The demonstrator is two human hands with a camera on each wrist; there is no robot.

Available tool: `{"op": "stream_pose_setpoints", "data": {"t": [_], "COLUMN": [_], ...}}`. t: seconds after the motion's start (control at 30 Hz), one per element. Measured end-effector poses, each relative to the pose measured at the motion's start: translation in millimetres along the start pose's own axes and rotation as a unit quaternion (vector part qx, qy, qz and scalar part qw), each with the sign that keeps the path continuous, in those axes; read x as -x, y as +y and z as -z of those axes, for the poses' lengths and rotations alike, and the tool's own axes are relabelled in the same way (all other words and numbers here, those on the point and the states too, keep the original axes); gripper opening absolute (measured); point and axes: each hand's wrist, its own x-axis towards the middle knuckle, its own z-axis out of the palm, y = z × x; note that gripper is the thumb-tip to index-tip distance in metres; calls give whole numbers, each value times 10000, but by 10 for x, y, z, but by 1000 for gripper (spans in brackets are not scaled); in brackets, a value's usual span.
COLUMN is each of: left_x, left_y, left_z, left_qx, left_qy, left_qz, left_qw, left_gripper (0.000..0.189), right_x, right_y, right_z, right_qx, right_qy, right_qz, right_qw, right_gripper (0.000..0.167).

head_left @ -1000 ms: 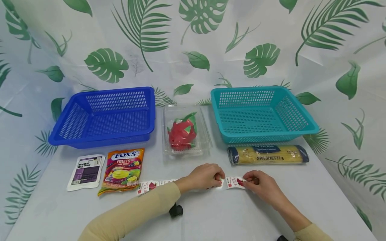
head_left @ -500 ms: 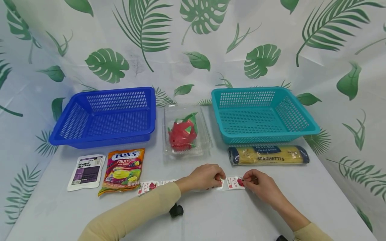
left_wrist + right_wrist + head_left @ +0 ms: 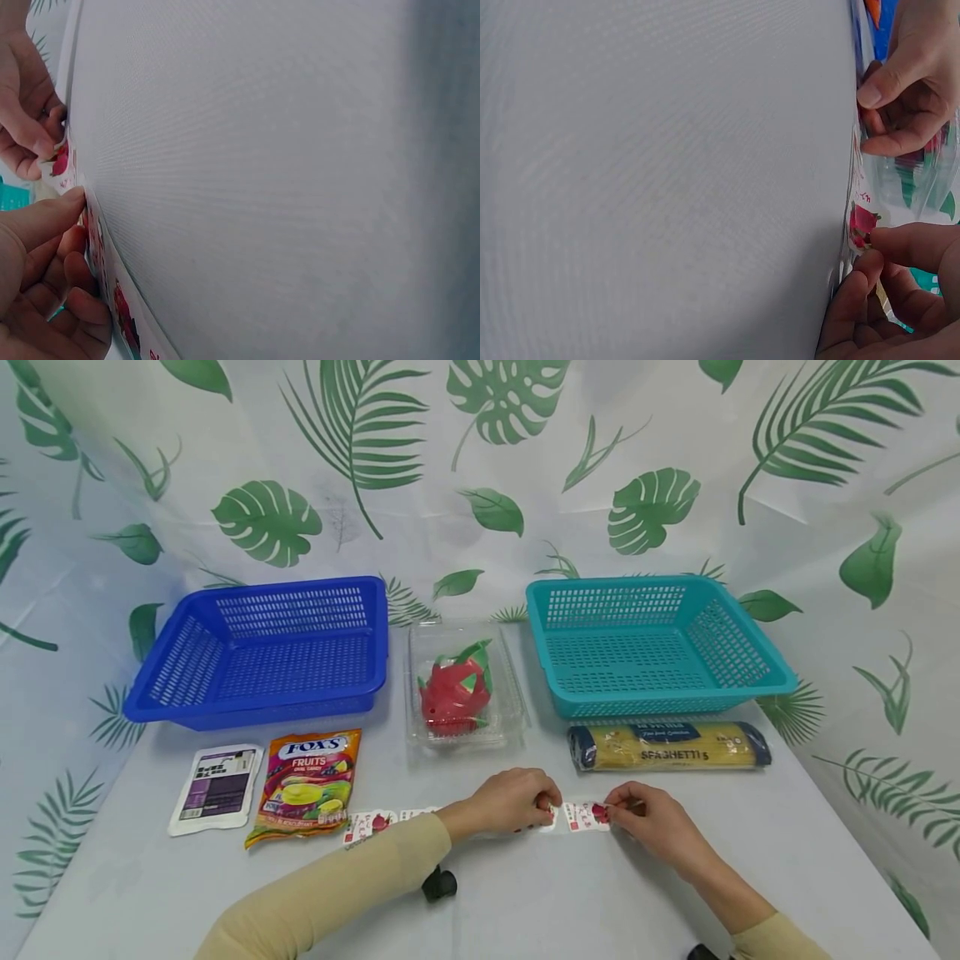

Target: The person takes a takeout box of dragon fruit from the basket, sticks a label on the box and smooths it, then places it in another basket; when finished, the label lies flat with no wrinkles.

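Observation:
A strip of white stickers (image 3: 371,823) printed with red dragon fruit and red writing lies across the table, its middle hidden under my left forearm. My left hand (image 3: 512,802) pinches the strip between thumb and fingers; the left wrist view shows the thumb (image 3: 56,214) on top of it. At the right end, my right hand (image 3: 651,822) pinches the edge of the last sticker (image 3: 585,816) between thumb and forefinger. That sticker's edge appears slightly raised in the right wrist view, where its printed fruit (image 3: 863,218) meets my fingertips.
Behind the hands sits a clear plastic box (image 3: 510,727) with a red dragon fruit (image 3: 455,692). A blue basket (image 3: 277,703) and a teal basket (image 3: 667,700) flank it. Spaghetti (image 3: 667,746), a Fox's candy bag (image 3: 306,785) and a flat white-purple pack (image 3: 216,789) lie in front.
The end sticker, bowed a second ago, now lies flatter between my hands. My right hand has shifted very slightly; the left hand stays put.

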Motion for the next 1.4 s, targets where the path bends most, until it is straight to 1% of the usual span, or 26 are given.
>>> {"op": "stream_pose_setpoints", "data": {"t": [0.23, 0.5, 0.8, 0.9, 1.0, 1.17, 1.3, 1.4], "left_x": [-1, -3, 6, 7, 9, 17, 17, 12], "left_y": [-3, -5, 2, 10, 16, 16, 13, 11], "left_z": [1, 5, 14, 20, 23, 25, 25, 24], "left_qx": [-4, -36, -96, -104, -97, -99, -111, -113], "left_qy": [-10, -1, -4, -17, -34, -53, -56, -60], "left_qz": [-59, -113, -149, -141, -138, -146, -132, -122], "left_qw": [10000, 9999, 9998, 9998, 9999, 9998, 9998, 9998], "left_gripper": [14, 14, 14, 15, 15, 15, 15, 15], "right_x": [9, 0, 4, 1, -1, 7, 8, 0], "right_y": [-16, -20, -35, -41, -42, -48, -58, -46], "right_z": [18, 57, 73, 55, 33, 21, 42, 66], "right_qx": [-121, -295, -554, -517, -371, -166, -275, -439], "right_qy": [-35, -146, -355, -339, -268, -189, -253, -312], "right_qz": [4, 28, -8, 29, 80, 107, 98, 1], "right_qw": [9999, 9995, 9978, 9981, 9989, 9996, 9993, 9986], "right_gripper": [14, 18, 21, 24, 26, 22, 22, 23]}}
